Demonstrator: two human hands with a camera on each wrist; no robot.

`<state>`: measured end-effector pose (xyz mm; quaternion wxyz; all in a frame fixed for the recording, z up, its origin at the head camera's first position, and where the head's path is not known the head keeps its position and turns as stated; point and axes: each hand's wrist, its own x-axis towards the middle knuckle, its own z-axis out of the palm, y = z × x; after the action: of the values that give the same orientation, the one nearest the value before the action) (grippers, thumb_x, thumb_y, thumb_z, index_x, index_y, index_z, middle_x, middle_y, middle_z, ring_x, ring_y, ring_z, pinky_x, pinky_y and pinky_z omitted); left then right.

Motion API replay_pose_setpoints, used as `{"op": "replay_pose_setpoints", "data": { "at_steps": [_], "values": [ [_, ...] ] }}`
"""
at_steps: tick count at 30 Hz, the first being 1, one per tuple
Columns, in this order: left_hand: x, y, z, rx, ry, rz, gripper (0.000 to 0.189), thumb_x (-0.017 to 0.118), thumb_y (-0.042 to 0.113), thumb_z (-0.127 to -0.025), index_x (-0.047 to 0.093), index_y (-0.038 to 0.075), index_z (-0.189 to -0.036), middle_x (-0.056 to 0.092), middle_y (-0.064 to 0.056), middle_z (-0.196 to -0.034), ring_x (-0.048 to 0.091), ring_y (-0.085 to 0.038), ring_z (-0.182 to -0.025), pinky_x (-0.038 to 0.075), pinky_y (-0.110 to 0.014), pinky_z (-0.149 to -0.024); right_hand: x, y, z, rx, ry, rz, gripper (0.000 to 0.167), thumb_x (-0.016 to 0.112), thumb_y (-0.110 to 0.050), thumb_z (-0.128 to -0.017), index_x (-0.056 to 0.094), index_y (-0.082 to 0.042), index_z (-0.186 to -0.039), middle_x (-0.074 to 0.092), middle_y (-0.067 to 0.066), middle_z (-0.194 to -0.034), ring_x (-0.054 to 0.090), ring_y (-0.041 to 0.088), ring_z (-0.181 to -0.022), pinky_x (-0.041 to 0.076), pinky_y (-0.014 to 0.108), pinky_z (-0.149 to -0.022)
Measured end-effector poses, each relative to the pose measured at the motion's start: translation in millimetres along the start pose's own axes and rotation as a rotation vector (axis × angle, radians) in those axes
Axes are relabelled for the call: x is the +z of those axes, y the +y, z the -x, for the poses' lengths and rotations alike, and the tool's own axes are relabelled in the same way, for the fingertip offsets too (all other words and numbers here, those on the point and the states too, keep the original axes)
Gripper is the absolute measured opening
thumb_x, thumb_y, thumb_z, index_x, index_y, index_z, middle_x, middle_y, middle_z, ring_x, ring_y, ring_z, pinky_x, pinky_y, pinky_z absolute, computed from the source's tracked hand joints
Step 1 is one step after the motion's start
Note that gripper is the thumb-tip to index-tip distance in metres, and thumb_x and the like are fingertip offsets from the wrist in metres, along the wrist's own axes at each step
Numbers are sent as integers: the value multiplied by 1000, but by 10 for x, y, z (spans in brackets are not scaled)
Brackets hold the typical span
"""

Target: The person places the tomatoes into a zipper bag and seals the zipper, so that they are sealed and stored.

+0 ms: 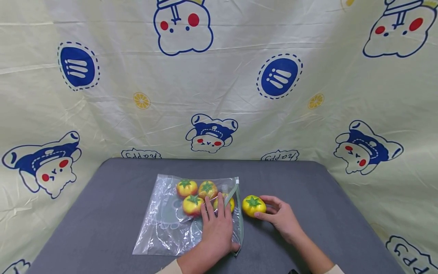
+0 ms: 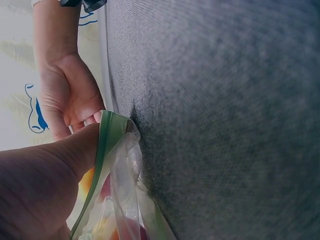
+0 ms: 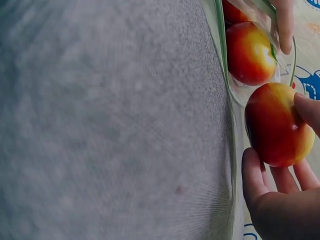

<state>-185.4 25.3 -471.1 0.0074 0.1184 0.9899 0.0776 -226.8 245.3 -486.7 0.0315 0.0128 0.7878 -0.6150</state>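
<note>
A clear zip bag [image 1: 161, 232] with a green rim lies on the grey table, its mouth to the right. Inside are several yellow-and-red tomatoes [image 1: 186, 188] with green star-shaped tops. My left hand [image 1: 217, 232] rests over the bag's mouth side, fingers spread and mostly straight. Its thumb lies against the green rim [image 2: 102, 150] in the left wrist view. Just right of the mouth, my right hand [image 1: 278, 217] holds another tomato [image 1: 254, 206] between thumb and fingers. The right wrist view shows this tomato [image 3: 277, 125] red underneath, close to the bagged ones.
The grey table [image 1: 113, 198] extends to both sides of the bag. Behind it hangs a pale printed cloth [image 1: 226, 83]. A small dark object [image 1: 293, 271] shows at the bottom edge, near the right forearm.
</note>
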Motion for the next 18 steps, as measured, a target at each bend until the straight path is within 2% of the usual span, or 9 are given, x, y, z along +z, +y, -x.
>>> {"op": "replay_pose_setpoints", "data": {
  "at_steps": [7, 18],
  "values": [
    [-4, 1, -14, -7, -26, 22, 123, 93, 66, -56, 42, 11, -155, 11, -17, -172, 8, -58, -153, 12, -68, -123, 29, -13, 26, 3, -27, -14, 64, 89, -10, -80, 61, -1, -137, 60, 21, -143, 70, 25, -115, 57, 22, -88],
    [-8, -7, -18, 1, -31, 13, 124, 92, 68, -57, 42, 11, -155, 12, -17, -172, 8, -59, -153, 13, -67, -123, 77, -25, 57, 9, -58, -20, 63, 89, -10, -79, 63, 0, -135, 63, 20, -139, 71, 24, -112, 59, 26, -87]
  ]
}}
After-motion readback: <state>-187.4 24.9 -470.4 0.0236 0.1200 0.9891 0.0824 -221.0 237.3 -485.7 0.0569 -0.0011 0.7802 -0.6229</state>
